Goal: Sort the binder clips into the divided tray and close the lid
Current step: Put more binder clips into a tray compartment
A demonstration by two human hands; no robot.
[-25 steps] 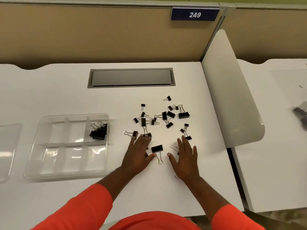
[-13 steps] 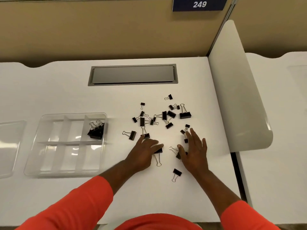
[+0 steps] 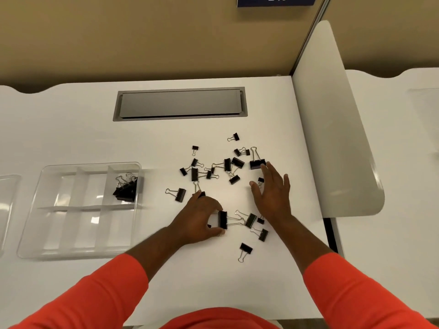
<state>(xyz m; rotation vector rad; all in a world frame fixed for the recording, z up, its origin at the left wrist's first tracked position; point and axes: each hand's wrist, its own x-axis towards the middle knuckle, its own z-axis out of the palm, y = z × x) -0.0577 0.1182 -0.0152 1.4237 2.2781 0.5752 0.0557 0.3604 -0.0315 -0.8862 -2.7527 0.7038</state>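
Note:
Several black binder clips (image 3: 215,170) lie scattered on the white desk. My left hand (image 3: 200,220) pinches a large binder clip (image 3: 222,219) between thumb and fingers, just off the desk surface. My right hand (image 3: 273,191) is spread flat with fingers apart, its fingertips reaching another large clip (image 3: 257,164). The clear divided tray (image 3: 47,251) sits at the left, with a pile of large clips (image 3: 126,188) in its far right compartment. The clear lid (image 3: 7,198) lies at the far left edge, mostly cut off.
A grey cable hatch (image 3: 180,104) is set into the desk at the back. A white curved divider panel (image 3: 332,129) stands along the desk's right edge. Three loose clips (image 3: 245,250) lie near the front between my hands.
My left hand has closed on a large clip and turned it. My right hand has slid forward toward the far large clip, uncovering clips it had hidden.

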